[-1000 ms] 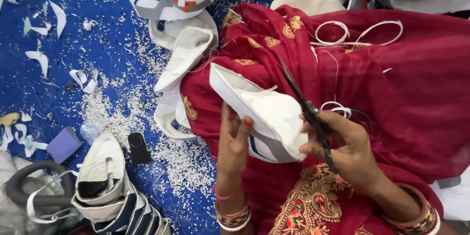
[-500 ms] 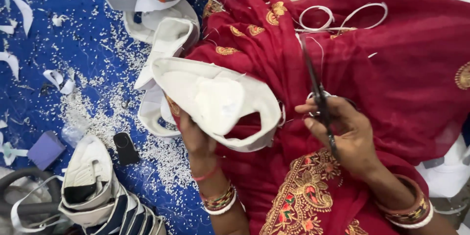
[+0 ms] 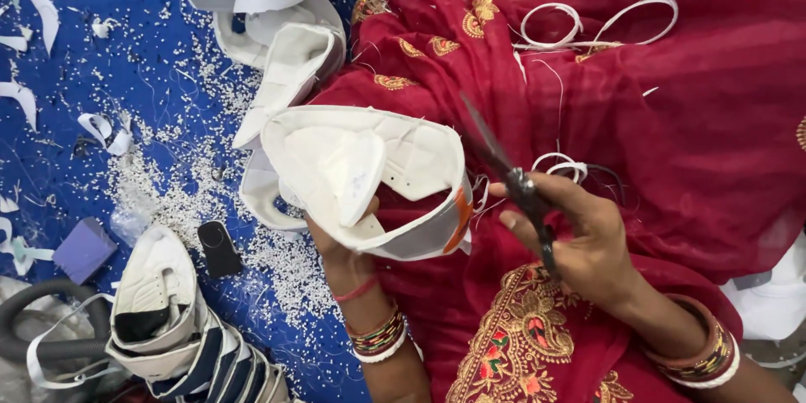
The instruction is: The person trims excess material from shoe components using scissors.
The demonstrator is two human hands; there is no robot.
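A white shoe upper (image 3: pixel 369 180) was held up in the left hand (image 3: pixel 340 239), over a lap covered in red cloth (image 3: pixel 672 134). The fingers were closed on its lower edge, and its inside was turned up, so the padded lining could be seen. A pair of dark scissors (image 3: pixel 512 180) was gripped in the right hand (image 3: pixel 579 243), at about three o'clock from the upper. The blades were shut and pointed toward eleven o'clock, just beside the upper's orange-tipped edge.

For a neat trim, the upper would best be held still and the blades opened only a little, close to the loose threads (image 3: pixel 561 166).

White strips (image 3: pixel 600 25) were left on the red cloth at one o'clock. More shoe uppers (image 3: pixel 172 332) were stacked at seven o'clock on the blue floor sheet (image 3: pixel 109 67), among white crumbs (image 3: pixel 277 260).
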